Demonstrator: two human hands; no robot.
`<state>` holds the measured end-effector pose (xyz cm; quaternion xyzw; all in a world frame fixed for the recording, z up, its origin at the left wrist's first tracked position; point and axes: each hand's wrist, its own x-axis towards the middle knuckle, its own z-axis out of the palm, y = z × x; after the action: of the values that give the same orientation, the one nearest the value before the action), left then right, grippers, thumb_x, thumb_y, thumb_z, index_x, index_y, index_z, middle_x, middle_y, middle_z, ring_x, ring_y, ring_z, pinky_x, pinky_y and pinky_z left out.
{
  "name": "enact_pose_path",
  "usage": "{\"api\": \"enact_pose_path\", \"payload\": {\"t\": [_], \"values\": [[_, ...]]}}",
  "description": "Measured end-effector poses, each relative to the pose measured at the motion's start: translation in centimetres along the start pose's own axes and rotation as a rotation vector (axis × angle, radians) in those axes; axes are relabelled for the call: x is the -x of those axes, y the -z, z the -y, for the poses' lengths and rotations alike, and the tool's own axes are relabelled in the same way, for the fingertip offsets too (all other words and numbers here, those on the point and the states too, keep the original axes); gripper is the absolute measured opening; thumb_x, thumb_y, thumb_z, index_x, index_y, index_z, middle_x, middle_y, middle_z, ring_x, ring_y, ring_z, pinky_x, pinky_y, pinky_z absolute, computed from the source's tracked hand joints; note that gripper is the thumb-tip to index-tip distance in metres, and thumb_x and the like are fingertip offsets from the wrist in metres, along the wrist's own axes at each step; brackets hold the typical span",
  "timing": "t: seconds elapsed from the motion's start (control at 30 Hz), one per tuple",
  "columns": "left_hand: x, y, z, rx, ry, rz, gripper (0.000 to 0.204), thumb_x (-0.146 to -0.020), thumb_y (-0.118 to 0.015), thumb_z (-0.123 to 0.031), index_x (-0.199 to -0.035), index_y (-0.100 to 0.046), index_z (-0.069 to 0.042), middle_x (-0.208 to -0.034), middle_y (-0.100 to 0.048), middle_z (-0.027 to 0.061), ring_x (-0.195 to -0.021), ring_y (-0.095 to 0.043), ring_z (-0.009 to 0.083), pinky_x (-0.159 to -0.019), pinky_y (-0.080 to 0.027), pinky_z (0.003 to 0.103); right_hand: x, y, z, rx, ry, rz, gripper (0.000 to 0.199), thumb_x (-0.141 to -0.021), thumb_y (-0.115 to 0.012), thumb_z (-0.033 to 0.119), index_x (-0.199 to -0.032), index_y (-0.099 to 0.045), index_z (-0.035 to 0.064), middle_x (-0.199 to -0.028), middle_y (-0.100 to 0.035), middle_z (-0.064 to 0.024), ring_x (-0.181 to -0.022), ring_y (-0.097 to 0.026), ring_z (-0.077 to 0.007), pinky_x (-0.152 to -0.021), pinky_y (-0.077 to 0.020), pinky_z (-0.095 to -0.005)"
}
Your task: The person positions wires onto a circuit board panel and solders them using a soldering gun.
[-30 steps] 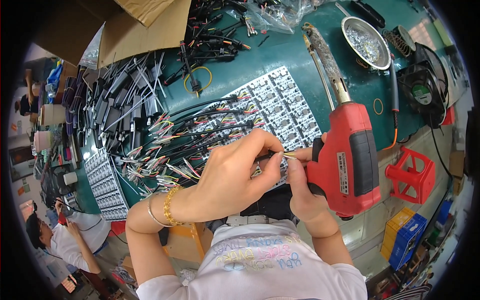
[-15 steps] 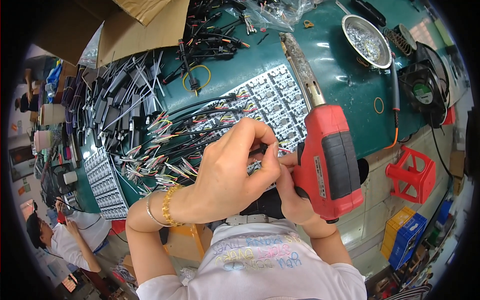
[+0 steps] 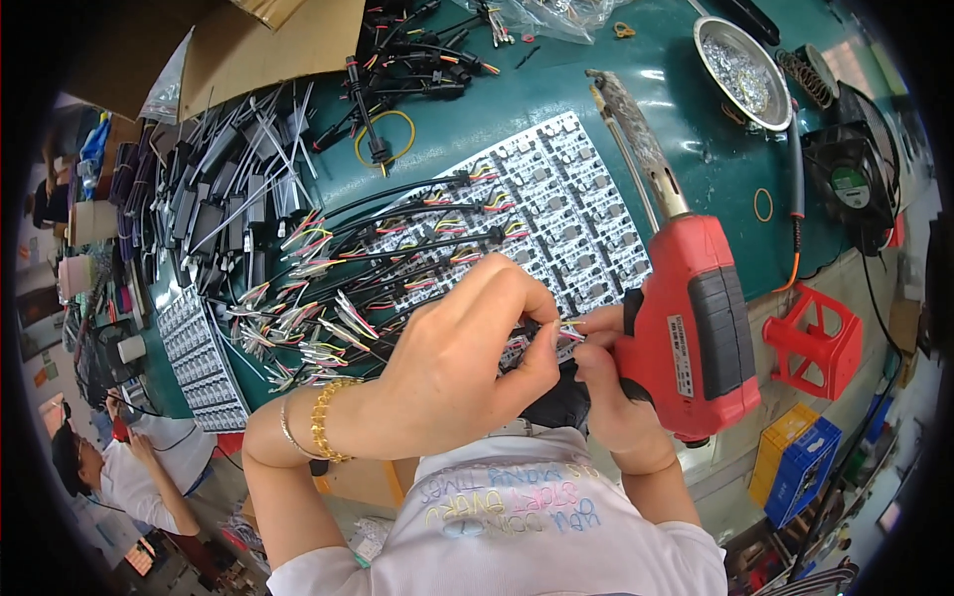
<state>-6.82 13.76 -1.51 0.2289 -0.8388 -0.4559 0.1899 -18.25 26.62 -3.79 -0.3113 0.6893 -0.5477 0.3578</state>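
Observation:
My left hand (image 3: 462, 353) pinches the end of a black cable between thumb and fingertips. Thin coloured wires (image 3: 570, 332) poke out of that pinch toward my right hand (image 3: 624, 422). My right hand is closed around a red and black soldering gun (image 3: 688, 323), its metal barrel pointing away from me. Its thumb and a finger are close to the wire ends; whether they touch them, I cannot tell. Beyond both hands lies a panel of small white circuit boards (image 3: 596, 204). Several black cables (image 3: 402, 211) with coloured wire ends rest across its left side.
Dark rectangular parts (image 3: 224, 189) are heaped on the left beside a cardboard box (image 3: 268, 65). A second board panel (image 3: 202, 363) lies left. At far right are a metal bowl (image 3: 785, 117), a fan (image 3: 850, 184) and a soldering iron (image 3: 797, 184). A red stool (image 3: 815, 343) stands on the floor.
The soldering gun and my right hand have shifted right and slightly nearer to me. My left hand has moved slightly right and nearer, and the wire ends now show between my hands.

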Motion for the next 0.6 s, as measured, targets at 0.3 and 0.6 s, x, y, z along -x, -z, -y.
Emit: {"api": "enact_pose_path", "payload": {"t": [0.3, 0.6], "values": [[0.0, -0.5, 0.2, 0.030, -0.011, -0.007, 0.013, -0.079, -0.063, 0.006, -0.087, -0.055, -0.001, -0.082, -0.055, 0.0056, -0.064, -0.052, 0.0087, -0.049, -0.040, 0.020, -0.3, -0.4, -0.6, 0.069, 0.170, -0.053, 0.010, -0.083, -0.066, 0.002, -0.091, -0.060, 0.0049, -0.074, -0.057, -0.0021, -0.060, -0.052, -0.0107, -0.054, -0.0419, -0.0262], [-0.1, -0.3, 0.4, 0.154, 0.114, -0.044, 0.014, -0.078, -0.064, 0.002, -0.086, -0.053, 0.001, -0.081, -0.054, 0.0109, -0.061, -0.056, 0.0237, -0.051, -0.046, 0.032, -0.2, -0.4, -0.3, -0.027, 0.011, 0.003, 0.009, -0.078, -0.068, 0.002, -0.085, -0.065, 0.0052, -0.072, -0.062, -0.0047, -0.059, -0.058, -0.0167, -0.057, -0.0470, -0.0284]]}}
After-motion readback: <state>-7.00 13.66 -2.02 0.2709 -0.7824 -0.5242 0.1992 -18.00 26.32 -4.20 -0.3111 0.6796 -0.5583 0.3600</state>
